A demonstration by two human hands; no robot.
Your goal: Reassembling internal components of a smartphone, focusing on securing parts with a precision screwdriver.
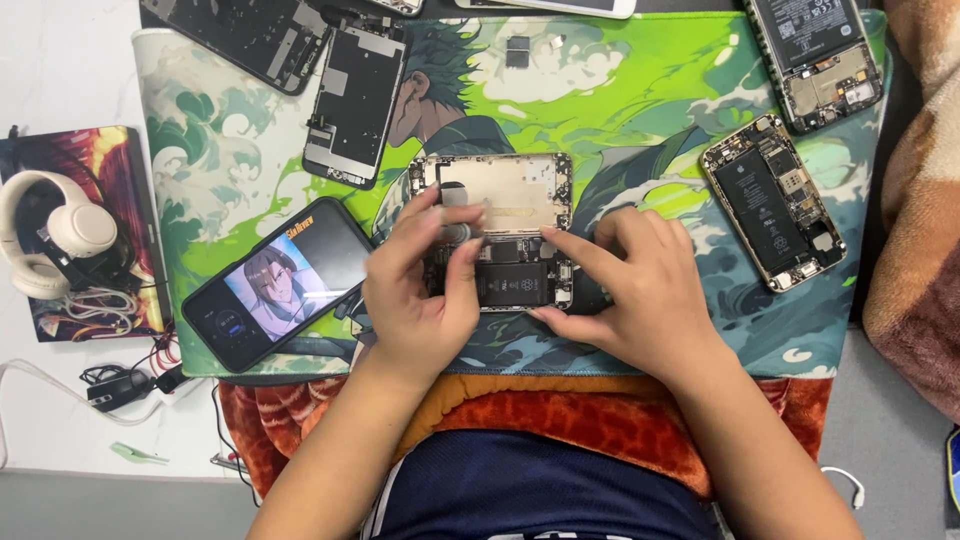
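An opened gold phone body (510,195) lies in the middle of a green illustrated desk mat (640,110), its inner parts exposed. My left hand (420,290) pinches a small grey round part (458,234) over the phone's left side. My right hand (635,290) rests on the phone's right edge, with the index finger and thumb touching the frame. The lower half of the phone is partly hidden by my fingers.
A working phone (275,285) with a lit screen lies to the left. Opened phones (772,200) (818,60) sit at right, and screen assemblies (355,100) (250,35) at top left. Beige headphones (60,240) and cables lie left of the mat. A brown blanket (925,220) is at far right.
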